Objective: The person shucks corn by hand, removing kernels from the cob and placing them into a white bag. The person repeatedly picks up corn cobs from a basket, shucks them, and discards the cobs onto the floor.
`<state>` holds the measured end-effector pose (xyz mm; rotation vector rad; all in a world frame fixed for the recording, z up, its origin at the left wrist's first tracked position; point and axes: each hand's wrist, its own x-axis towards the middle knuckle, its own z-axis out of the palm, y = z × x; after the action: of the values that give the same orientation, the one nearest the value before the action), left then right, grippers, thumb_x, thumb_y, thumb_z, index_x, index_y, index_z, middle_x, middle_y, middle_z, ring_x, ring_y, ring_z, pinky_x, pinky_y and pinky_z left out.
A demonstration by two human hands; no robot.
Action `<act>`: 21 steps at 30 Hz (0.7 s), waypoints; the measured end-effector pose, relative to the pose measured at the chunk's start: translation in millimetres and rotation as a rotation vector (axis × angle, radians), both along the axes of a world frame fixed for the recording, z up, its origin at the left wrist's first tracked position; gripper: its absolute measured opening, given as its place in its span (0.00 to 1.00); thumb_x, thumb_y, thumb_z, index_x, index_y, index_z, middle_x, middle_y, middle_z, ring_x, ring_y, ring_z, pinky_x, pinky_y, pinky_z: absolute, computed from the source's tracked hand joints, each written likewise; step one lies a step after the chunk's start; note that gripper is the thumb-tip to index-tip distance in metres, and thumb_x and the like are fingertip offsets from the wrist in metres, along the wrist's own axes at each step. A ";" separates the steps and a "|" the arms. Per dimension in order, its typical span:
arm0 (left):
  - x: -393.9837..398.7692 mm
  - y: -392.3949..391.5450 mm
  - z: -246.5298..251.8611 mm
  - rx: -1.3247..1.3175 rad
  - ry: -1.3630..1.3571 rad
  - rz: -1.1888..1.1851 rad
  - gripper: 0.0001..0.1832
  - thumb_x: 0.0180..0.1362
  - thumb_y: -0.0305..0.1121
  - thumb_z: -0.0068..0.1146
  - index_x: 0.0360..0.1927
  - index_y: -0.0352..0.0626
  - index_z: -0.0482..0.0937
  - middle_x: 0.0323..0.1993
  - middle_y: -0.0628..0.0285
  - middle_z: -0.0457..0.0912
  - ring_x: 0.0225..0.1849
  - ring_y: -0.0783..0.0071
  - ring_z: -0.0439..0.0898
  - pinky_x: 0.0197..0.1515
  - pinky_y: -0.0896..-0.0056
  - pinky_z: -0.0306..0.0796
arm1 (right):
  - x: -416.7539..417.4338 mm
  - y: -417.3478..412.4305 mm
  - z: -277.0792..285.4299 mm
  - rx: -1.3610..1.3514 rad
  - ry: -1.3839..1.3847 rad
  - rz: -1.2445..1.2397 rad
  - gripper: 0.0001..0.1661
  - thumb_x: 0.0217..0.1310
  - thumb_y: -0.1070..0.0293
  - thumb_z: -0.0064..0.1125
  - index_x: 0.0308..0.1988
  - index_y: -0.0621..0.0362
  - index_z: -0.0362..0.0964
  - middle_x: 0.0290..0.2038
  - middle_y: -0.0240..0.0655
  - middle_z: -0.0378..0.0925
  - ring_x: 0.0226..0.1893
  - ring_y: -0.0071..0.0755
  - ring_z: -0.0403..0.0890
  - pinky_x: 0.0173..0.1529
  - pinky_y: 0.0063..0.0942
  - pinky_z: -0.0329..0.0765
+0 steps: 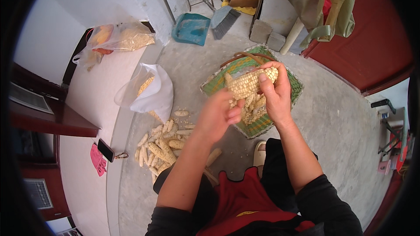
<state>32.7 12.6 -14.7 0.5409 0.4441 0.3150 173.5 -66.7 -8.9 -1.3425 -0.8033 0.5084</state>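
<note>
A pale ear of corn (252, 82), with most of its kernels on, is held slantwise in my right hand (277, 88), the thumb pressed along its upper end. My left hand (216, 114) is at the ear's lower end, blurred by motion, with some fingers curled; its exact grip cannot be told. Under both hands stands a green and yellow woven basket (293, 80) with brown handles. Loose kernels (252, 116) and more corn lie in it, partly hidden by my hands and the ear.
Left of my legs lies a pile of cobs and ears (160, 147). Behind it stands a white sack (162, 85) with kernels. A phone (106, 150) and pink cloth (97, 160) rest on the ledge. A blue dustpan (191, 29), broom (224, 21) and concrete blocks (261, 30) are beyond the basket.
</note>
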 end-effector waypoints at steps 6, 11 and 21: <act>-2.3 -0.4 -1.9 0.042 0.024 -0.023 0.14 0.60 0.34 0.38 0.48 0.41 0.67 0.31 0.63 0.72 0.20 0.83 0.59 0.23 0.81 0.56 | -1.5 1.3 -2.8 0.016 -0.180 -0.028 0.14 0.59 0.68 0.55 0.42 0.59 0.62 0.30 0.30 0.70 0.30 0.19 0.70 0.33 0.21 0.69; -1.2 -1.5 -0.3 0.018 0.065 -0.036 0.14 0.59 0.30 0.36 0.46 0.39 0.67 0.30 0.63 0.71 0.19 0.84 0.59 0.22 0.82 0.56 | -7.9 0.4 2.6 -0.057 -0.248 0.013 0.14 0.58 0.68 0.55 0.42 0.60 0.61 0.26 0.30 0.70 0.25 0.18 0.70 0.29 0.21 0.68; 4.3 -2.9 -5.8 0.051 0.024 -0.024 0.16 0.55 0.25 0.39 0.48 0.38 0.67 0.30 0.63 0.69 0.19 0.84 0.60 0.21 0.82 0.56 | 1.5 0.6 2.2 -0.057 -0.204 -0.021 0.14 0.59 0.67 0.55 0.42 0.59 0.62 0.25 0.29 0.70 0.24 0.18 0.68 0.27 0.20 0.66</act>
<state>37.1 9.7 -20.5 0.5999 0.4528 0.2976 175.0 -66.1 -6.6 -1.4699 -0.9460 0.3842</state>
